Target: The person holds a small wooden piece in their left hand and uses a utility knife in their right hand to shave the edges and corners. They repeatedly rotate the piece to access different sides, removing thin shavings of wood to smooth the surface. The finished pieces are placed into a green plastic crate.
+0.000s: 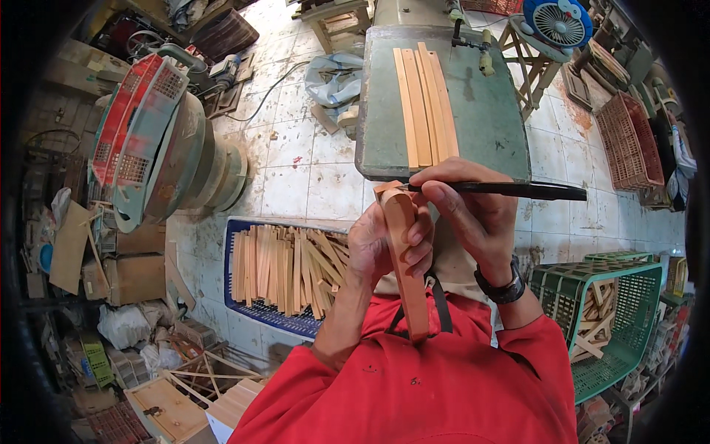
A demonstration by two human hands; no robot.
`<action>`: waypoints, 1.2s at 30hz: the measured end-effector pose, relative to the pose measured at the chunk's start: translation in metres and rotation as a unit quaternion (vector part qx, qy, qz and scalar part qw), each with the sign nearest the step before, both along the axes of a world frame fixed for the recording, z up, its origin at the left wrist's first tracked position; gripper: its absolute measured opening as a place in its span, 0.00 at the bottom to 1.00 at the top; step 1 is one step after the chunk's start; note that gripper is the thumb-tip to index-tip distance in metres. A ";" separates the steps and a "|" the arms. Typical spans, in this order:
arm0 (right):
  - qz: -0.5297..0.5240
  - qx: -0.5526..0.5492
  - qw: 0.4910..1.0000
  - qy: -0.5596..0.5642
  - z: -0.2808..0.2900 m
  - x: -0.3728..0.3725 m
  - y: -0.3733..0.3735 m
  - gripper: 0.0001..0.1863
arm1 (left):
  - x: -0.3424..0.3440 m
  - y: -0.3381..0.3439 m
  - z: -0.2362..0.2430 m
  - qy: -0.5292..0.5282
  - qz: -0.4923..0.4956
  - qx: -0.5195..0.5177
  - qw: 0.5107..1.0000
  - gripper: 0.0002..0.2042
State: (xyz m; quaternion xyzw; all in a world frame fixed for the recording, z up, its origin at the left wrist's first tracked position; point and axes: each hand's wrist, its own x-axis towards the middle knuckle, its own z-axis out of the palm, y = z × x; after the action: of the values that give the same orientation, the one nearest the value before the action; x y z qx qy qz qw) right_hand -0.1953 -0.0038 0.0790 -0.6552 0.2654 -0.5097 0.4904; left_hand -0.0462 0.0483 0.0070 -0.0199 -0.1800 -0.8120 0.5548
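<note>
My left hand [366,240] is closed around a wooden strip [408,274] with a rounded far end, held up in front of my red clothing. Across that end lies a small thin wooden piece [386,190]; how it is fixed or held there is partly hidden. My right hand [473,214] pinches a black pen [529,190], pointing left, its tip at the strip's rounded end. Just beyond my hands, several long wooden strips [425,111] lie side by side on a green worktable [488,140].
To the left, a blue crate [259,311] full of wooden strips sits on the tiled floor, with a large green machine [188,148] behind it. A green crate [614,374] holding wood pieces stands at the right. Farther back are a blue fan [558,26] and a reddish crate [629,140].
</note>
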 end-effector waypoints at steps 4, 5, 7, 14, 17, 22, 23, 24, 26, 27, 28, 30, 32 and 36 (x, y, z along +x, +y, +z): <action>-0.004 -0.002 1.000 0.007 0.003 -0.002 0.003 0.05 | 0.001 0.000 -0.002 0.020 -0.007 -0.014 1.000 0.29; -0.005 -0.017 1.000 0.004 0.001 -0.002 0.002 0.05 | 0.001 0.000 -0.003 0.021 -0.009 -0.018 1.000 0.29; -0.003 -0.020 1.000 0.001 0.000 -0.002 0.003 0.05 | 0.000 -0.001 -0.005 0.030 -0.015 -0.025 0.999 0.28; 0.010 -0.016 1.000 -0.011 -0.003 -0.004 0.002 0.05 | -0.001 0.000 -0.004 0.011 -0.008 -0.023 1.000 0.28; 0.010 0.028 0.999 -0.018 -0.003 -0.009 0.004 0.05 | -0.002 0.001 0.000 0.022 0.003 -0.005 1.000 0.29; -0.002 0.025 0.999 -0.041 -0.004 -0.006 0.003 0.06 | -0.001 -0.003 0.001 -0.011 0.000 -0.025 1.000 0.29; 0.000 0.026 0.999 -0.040 -0.004 -0.005 0.002 0.06 | 0.000 -0.004 0.001 -0.020 -0.002 -0.027 0.999 0.29; 0.000 0.026 0.999 -0.039 -0.004 -0.005 0.001 0.06 | 0.000 -0.004 0.001 -0.014 -0.005 -0.024 1.000 0.30; 0.003 0.028 0.999 -0.031 -0.003 -0.004 0.000 0.06 | -0.001 -0.005 0.004 -0.003 -0.010 -0.017 1.000 0.30; 0.006 0.031 0.999 -0.025 -0.002 -0.004 0.000 0.06 | -0.001 -0.004 0.003 0.004 -0.012 -0.017 1.000 0.31; 0.009 0.034 0.999 -0.018 -0.001 -0.004 0.000 0.06 | -0.002 -0.004 0.002 0.011 -0.013 -0.016 1.000 0.31; 0.015 0.036 0.999 -0.011 0.001 -0.005 -0.001 0.06 | -0.002 -0.003 0.001 0.015 -0.015 -0.026 0.999 0.31; 0.022 0.044 0.999 -0.013 0.002 -0.005 0.000 0.06 | -0.001 -0.004 0.000 0.008 -0.015 -0.046 0.999 0.31; 0.024 0.054 0.998 -0.018 0.004 -0.003 0.001 0.07 | -0.001 -0.004 0.001 0.009 -0.014 -0.037 0.999 0.31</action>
State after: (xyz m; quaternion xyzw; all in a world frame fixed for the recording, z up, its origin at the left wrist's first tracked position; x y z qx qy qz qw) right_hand -0.1982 -0.0026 0.0826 -0.6242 0.2681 -0.4945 0.5421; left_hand -0.0473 0.0446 0.0078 -0.0503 -0.2043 -0.8122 0.5442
